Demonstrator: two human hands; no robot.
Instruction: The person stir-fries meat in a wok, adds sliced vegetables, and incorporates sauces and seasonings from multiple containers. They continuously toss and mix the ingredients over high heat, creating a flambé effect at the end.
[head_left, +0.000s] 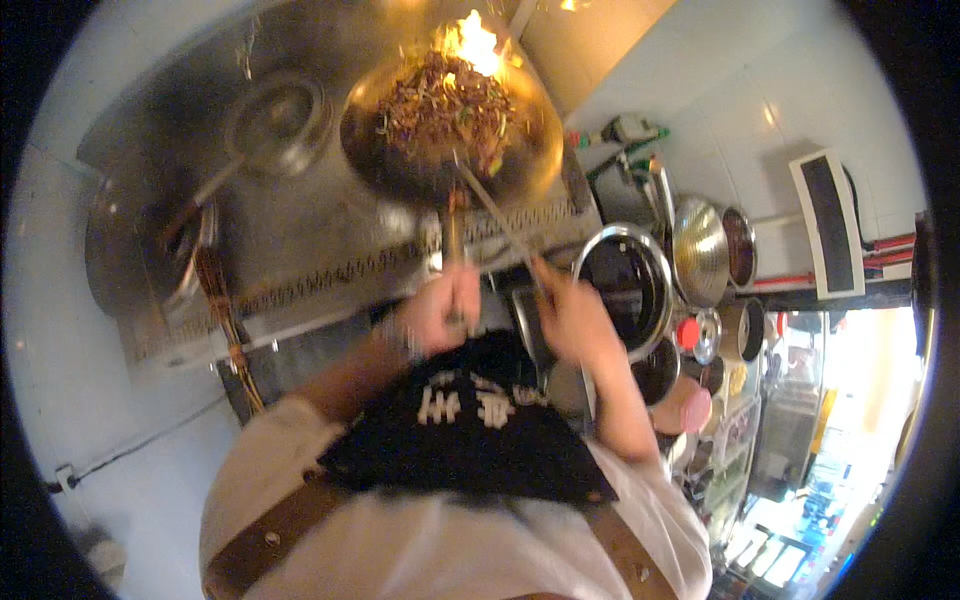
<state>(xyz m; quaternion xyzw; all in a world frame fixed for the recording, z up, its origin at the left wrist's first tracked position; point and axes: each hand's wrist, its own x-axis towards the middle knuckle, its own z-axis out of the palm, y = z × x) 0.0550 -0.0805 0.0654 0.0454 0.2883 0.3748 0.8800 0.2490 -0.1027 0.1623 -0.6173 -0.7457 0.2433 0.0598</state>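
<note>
My left hand (442, 306) grips the handle (453, 229) of a wok (390, 165), which is tilted over the stove. Shredded brown food with bits of green (446, 109) fills the far part of the wok, and a bright flame (477, 46) flares at its far rim. In my right hand (576, 316) is the long shaft of a metal cooking utensil (499, 214), probably a ladle or wok spatula. It reaches to the near edge of the food, where its head cannot be made out.
On the steel stove top (322, 232) to the left lies a long-handled strainer (277, 124), with a bamboo wok brush (219, 300) nearer me. To the right stand a pot of dark liquid (621, 289), a perforated metal bowl (699, 251) and several seasoning containers (741, 330). A tiled wall (750, 112) rises beyond.
</note>
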